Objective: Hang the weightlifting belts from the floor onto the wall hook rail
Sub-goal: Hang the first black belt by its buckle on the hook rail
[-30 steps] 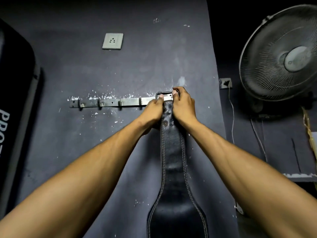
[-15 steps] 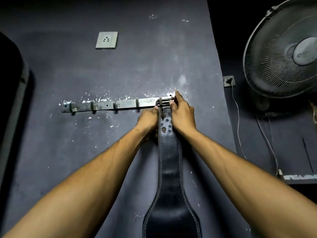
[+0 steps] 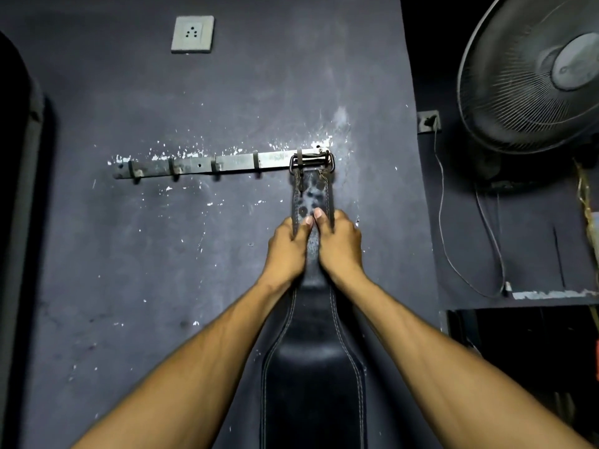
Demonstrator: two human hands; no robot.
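Both hands, left hand (image 3: 287,246) and right hand (image 3: 338,244), grip the belt (image 3: 312,367) (buckle (image 3: 311,162) hooked at the rail (image 3: 201,165)'s right end), fingers curled, apparently steadying it.

Two bare forearms, sleeveless, no jewellery

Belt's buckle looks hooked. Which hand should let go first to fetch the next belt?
Probably the left hand. Both hands grip the belt strap just below the buckle, which sits at the hook rail's right end, so the right hand lies nearer to steady it.
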